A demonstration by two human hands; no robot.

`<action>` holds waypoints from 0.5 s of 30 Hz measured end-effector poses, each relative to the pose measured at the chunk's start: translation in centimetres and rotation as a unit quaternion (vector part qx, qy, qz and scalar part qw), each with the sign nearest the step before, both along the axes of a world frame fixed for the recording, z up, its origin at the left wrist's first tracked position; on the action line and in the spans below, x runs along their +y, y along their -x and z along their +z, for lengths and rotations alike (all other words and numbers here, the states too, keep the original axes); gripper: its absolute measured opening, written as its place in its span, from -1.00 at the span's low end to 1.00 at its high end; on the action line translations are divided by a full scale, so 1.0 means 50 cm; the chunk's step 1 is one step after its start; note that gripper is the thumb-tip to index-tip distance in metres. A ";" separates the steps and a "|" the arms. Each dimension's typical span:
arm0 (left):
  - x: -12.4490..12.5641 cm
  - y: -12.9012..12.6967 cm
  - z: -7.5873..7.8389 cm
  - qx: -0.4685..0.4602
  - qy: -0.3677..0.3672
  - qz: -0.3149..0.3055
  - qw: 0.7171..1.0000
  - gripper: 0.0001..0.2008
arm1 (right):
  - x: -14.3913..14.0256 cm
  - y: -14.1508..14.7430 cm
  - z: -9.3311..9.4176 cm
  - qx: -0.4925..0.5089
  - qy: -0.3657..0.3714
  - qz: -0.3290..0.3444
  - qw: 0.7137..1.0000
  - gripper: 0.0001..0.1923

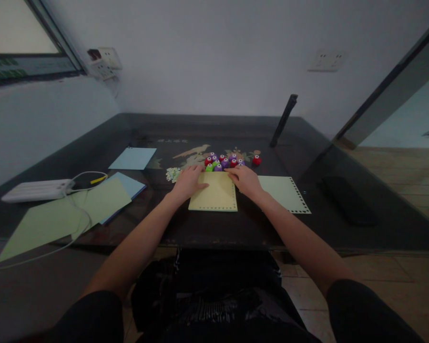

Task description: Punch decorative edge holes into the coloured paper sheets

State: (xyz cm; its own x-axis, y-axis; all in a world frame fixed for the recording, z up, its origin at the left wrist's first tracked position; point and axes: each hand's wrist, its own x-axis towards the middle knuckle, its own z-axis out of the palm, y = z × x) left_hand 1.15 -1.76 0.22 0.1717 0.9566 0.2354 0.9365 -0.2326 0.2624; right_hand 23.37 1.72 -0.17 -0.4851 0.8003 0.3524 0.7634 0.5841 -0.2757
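A: ok what's closest?
B: dark lap point(221, 290) n two bare arms reaching over the edge of a dark glossy tbl point(200, 231). yellow sheet point(214, 195) is on it btwn the hands, rows of small holes along its bottom + right edges.

A: fingers tho?
B: left hand point(189, 181): thumb spread wide of the fingers n resting on the sheet, fingertips by its top L corner. right hand point(245, 179): narrower, fingers bent in n touching the top R corner. can't tell if it's pinching the paper tbh.

A: n either side?
B: R = pale green sheet point(285, 188) w/ holes, partly covered by the forearm, then a flat black thing point(346, 197). L = yellow-green paper point(53, 219) over blue paper point(137, 185), white cable point(79, 207) across it, white power strip point(35, 190) next to that. bit farther, a lone light blue sheet point(133, 158).

A: past the hands?
B: tiny pale bits point(172, 175) in a loose heap just beside the L one. then a bunch of red/purple/green round things point(224, 163) w/ white tops, can't tell if anything's inside. one red one point(256, 160) sits apart, R side. tilted black stick point(284, 121) behind.

A: room?
B: pale wall point(207, 62), sockets point(325, 61) upper R, window point(17, 28) upper L.
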 end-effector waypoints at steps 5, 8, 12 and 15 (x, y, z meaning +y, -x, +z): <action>0.000 -0.002 -0.001 0.003 -0.012 -0.005 1.000 -0.64 | 0.010 -0.004 -0.008 0.049 -0.010 0.028 0.998 -0.82; 0.000 0.002 0.000 0.000 -0.014 -0.008 1.000 -0.63 | 0.012 -0.003 -0.008 0.095 0.023 0.038 0.994 -0.89; 0.011 0.014 0.001 -0.095 -0.039 -0.016 0.995 -0.59 | 0.015 -0.004 -0.004 0.198 0.119 0.036 0.972 -0.88; 0.022 0.020 0.003 -0.248 -0.013 -0.001 0.969 -0.50 | 0.025 -0.015 -0.001 0.308 0.190 0.043 0.931 -0.81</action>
